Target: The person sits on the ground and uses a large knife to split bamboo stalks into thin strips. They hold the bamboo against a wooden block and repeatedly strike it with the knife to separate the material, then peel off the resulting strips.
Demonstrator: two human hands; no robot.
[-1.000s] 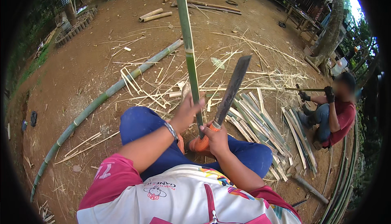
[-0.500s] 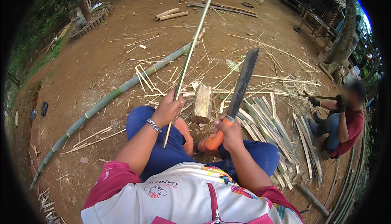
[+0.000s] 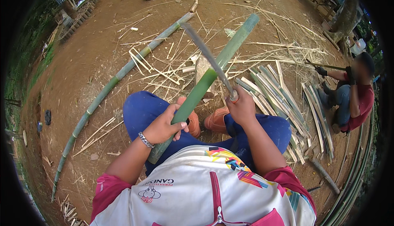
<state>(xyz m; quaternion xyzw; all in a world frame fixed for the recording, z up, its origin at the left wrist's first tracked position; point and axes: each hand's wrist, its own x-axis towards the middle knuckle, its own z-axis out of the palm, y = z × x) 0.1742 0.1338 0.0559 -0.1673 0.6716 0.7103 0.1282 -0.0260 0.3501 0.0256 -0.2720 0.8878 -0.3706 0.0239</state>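
My left hand [image 3: 165, 126] is wrapped round the lower part of a broad green bamboo slat [image 3: 196, 93], its outer skin facing up. The slat slants away to the upper right, its near end by my lap. In my right hand [image 3: 241, 107] is the handle of a machete [image 3: 210, 58], mostly covered by my fingers. The blade points to the upper left and crosses over the slat just above a node; whether it touches cannot be made out. Behind the slat, a wooden block [image 3: 202, 66] stands partly hidden on the ground between my feet.
A long green bamboo pole [image 3: 101, 96] lies at the left. Split bamboo slats [image 3: 273, 92] are piled on the right, with thin strips [image 3: 164, 76] scattered ahead. Another person [image 3: 355, 94] squats at the far right, gloved hands on a long thin piece.
The slat has turned from its narrow edge to its broad green face and now leans right. The machete has swung from pointing up right to up left, across the slat.
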